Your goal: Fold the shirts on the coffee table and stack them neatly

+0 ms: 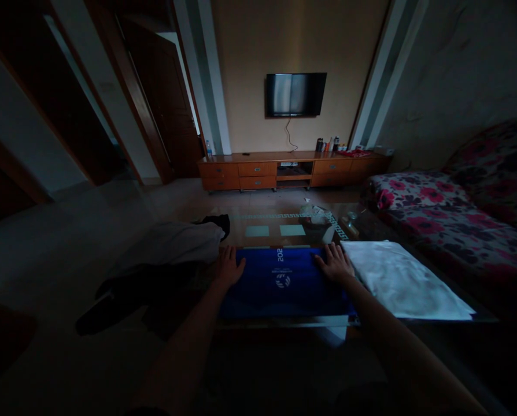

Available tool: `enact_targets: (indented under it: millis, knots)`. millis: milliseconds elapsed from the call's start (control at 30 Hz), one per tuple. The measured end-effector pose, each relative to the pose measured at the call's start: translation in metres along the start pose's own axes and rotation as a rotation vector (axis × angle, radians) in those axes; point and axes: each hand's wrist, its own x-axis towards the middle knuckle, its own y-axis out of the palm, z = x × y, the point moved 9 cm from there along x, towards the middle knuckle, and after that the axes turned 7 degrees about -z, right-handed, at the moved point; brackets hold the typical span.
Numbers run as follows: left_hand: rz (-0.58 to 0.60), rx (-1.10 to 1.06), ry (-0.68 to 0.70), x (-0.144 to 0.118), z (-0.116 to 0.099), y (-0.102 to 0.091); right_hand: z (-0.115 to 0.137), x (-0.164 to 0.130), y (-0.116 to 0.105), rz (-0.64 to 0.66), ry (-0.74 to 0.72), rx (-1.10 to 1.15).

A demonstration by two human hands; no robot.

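Note:
A folded blue garment (pixel 284 286) with a white logo lies flat on a glass coffee table (pixel 284 222) in front of me. My left hand (pixel 228 264) rests palm down on its far left corner, fingers spread. My right hand (pixel 334 263) presses flat on its far right corner, fingers apart. Neither hand grips anything. A folded white cloth (pixel 403 280) lies on the table just right of the blue garment. A grey garment (pixel 176 242) and dark clothes (pixel 141 294) are heaped at the table's left end.
A sofa with a pink floral cover (pixel 449 219) runs along the right. A long wooden cabinet (pixel 293 169) stands against the far wall under a wall-mounted TV (pixel 295 93). Small clutter (pixel 314 215) sits on the table's far end. A dark wooden door (pixel 163 104) is at the left.

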Motion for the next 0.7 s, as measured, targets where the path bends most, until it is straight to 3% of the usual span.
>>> enact_targets:
  millis: [133,233,300,433,533,700]
  knots:
    - [-0.024,-0.007,0.008,-0.004,0.003,0.0,-0.008,-0.005,-0.001,-0.018,-0.006,-0.046]
    - [-0.151,0.009,0.048,-0.007,-0.008,-0.02,-0.002,-0.01,-0.014,-0.119,-0.011,-0.079]
    - [-0.194,0.009,0.171,-0.012,-0.026,-0.033,0.012,-0.014,-0.026,-0.197,-0.076,-0.086]
    - [-0.103,-0.065,0.455,-0.031,-0.06,-0.038,0.04,-0.027,-0.026,-0.116,-0.214,-0.01]
    - [-0.035,-0.114,0.462,-0.041,-0.056,-0.029,0.04,-0.034,-0.009,-0.014,-0.183,0.0]
    - [0.079,-0.167,0.422,-0.046,-0.046,-0.017,0.037,-0.041,0.006,0.036,-0.165,-0.031]
